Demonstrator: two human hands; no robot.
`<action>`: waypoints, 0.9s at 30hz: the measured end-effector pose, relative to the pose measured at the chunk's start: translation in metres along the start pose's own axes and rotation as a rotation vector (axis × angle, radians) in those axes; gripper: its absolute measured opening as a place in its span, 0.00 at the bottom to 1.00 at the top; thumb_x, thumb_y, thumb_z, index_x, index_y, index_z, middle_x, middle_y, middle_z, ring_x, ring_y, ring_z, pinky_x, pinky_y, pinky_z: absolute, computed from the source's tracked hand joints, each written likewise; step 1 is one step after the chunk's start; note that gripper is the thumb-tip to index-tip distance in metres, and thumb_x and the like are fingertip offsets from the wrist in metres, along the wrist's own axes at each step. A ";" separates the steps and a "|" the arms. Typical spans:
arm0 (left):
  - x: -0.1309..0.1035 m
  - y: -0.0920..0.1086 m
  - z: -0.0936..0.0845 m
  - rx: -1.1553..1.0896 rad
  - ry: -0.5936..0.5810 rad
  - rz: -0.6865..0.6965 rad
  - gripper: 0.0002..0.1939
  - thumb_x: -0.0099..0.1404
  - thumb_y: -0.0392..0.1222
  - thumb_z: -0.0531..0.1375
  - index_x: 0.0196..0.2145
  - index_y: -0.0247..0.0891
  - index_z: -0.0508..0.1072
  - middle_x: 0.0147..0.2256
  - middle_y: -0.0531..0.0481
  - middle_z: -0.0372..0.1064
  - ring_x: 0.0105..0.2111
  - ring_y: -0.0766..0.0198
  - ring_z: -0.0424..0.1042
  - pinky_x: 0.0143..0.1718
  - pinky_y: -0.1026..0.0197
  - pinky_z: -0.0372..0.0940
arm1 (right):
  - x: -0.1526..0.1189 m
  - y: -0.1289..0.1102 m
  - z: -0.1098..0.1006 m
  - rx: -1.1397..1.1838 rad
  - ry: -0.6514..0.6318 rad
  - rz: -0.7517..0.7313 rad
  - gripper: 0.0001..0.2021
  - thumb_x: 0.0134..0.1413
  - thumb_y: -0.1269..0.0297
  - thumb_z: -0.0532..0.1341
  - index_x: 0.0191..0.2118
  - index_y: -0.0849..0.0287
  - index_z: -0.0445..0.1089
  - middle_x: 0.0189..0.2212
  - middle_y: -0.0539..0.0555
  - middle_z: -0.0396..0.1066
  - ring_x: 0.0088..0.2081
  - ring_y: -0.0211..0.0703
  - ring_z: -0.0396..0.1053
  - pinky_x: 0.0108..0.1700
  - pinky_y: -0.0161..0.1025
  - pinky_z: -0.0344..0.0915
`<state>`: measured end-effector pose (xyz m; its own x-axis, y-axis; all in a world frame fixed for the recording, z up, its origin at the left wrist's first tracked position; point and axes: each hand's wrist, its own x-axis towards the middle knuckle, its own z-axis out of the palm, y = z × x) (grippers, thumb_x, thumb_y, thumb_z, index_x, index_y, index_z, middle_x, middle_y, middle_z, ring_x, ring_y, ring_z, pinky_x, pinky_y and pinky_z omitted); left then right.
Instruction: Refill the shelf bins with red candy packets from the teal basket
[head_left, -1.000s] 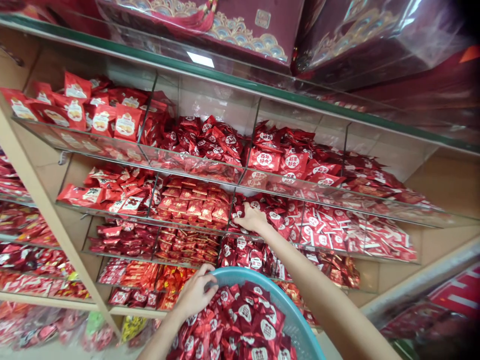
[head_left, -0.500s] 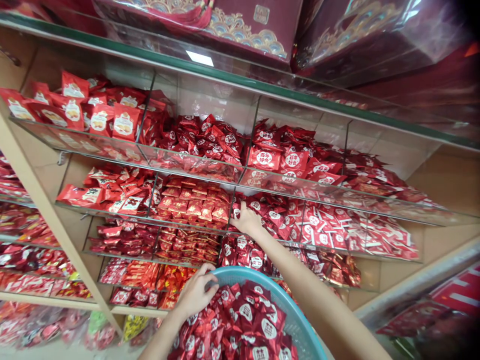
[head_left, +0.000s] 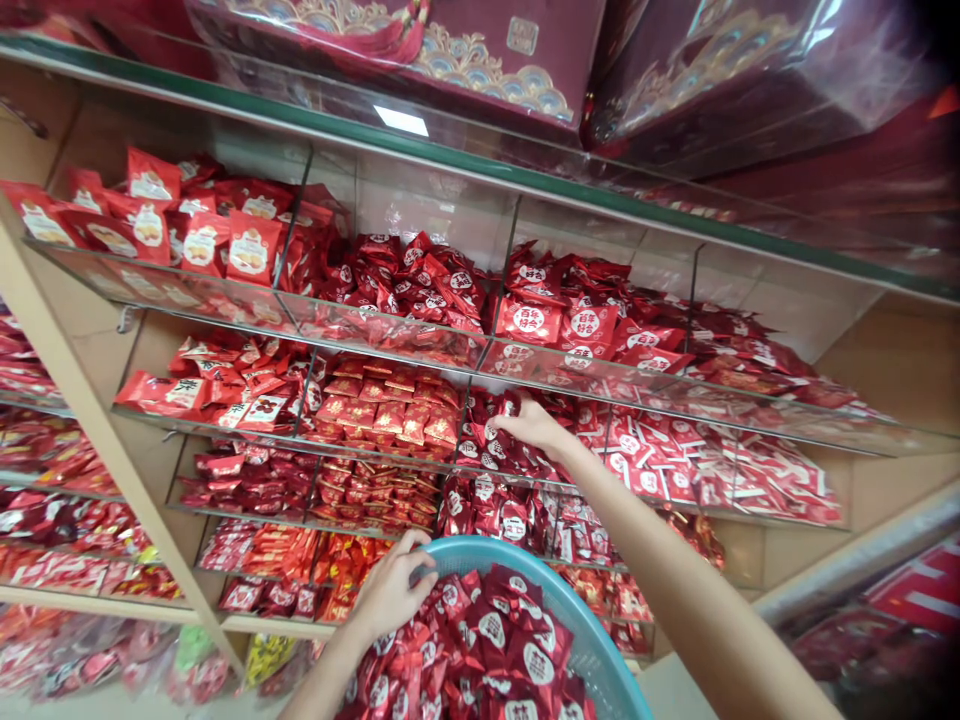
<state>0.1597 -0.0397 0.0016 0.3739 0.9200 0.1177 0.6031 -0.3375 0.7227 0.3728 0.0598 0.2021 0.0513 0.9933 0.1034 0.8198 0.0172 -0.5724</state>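
A turquoise plastic basket (head_left: 600, 620) at the bottom of the view is heaped with small dark red candy packets (head_left: 491, 628) that carry round white labels. At its upper left rim, my left hand (head_left: 394, 592) is closed with the fingers curled over the edge. My right hand (head_left: 531, 422) reaches into a glass-fronted shelf compartment of similar dark red packets (head_left: 487, 440). Its thumb and fingers point left and appear closed around a packet among the others, though the fingertips are partly hidden.
Glass shelf fronts (head_left: 390, 340) and thin dividers split the rack into compartments of red packets. Gold-printed red packets (head_left: 390, 410) lie left of my right hand. Overhead, large maroon boxes (head_left: 480, 50) stand on a thick glass shelf (head_left: 450, 160). A wooden upright (head_left: 97, 450) runs down the left.
My right hand has moved to the right and slightly up within the compartment, uncovering packets at its left end. My left hand and the basket stay nearly where they were.
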 end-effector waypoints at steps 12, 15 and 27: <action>0.000 -0.002 0.002 0.003 0.006 0.022 0.09 0.58 0.45 0.51 0.31 0.43 0.69 0.47 0.54 0.57 0.36 0.67 0.66 0.39 0.64 0.61 | 0.004 0.036 -0.037 -0.083 0.001 -0.065 0.24 0.38 0.51 0.61 0.39 0.65 0.65 0.38 0.58 0.68 0.39 0.46 0.65 0.39 0.38 0.61; 0.000 -0.003 0.002 0.009 0.016 0.029 0.08 0.58 0.45 0.52 0.31 0.43 0.69 0.47 0.55 0.57 0.37 0.68 0.66 0.39 0.65 0.60 | 0.009 0.042 -0.036 -0.303 -0.011 -0.150 0.25 0.36 0.56 0.63 0.42 0.64 0.62 0.42 0.58 0.67 0.42 0.47 0.64 0.42 0.38 0.59; 0.000 -0.002 0.003 0.013 0.006 0.004 0.08 0.58 0.44 0.51 0.31 0.43 0.69 0.47 0.54 0.57 0.37 0.67 0.66 0.40 0.64 0.61 | 0.028 0.031 0.013 -0.645 -0.081 -0.208 0.30 0.35 0.60 0.63 0.48 0.63 0.56 0.46 0.64 0.63 0.45 0.54 0.63 0.40 0.42 0.58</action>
<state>0.1602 -0.0398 -0.0016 0.3725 0.9196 0.1247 0.6103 -0.3440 0.7136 0.3920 0.0894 0.1771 -0.1668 0.9825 0.0828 0.9852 0.1626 0.0550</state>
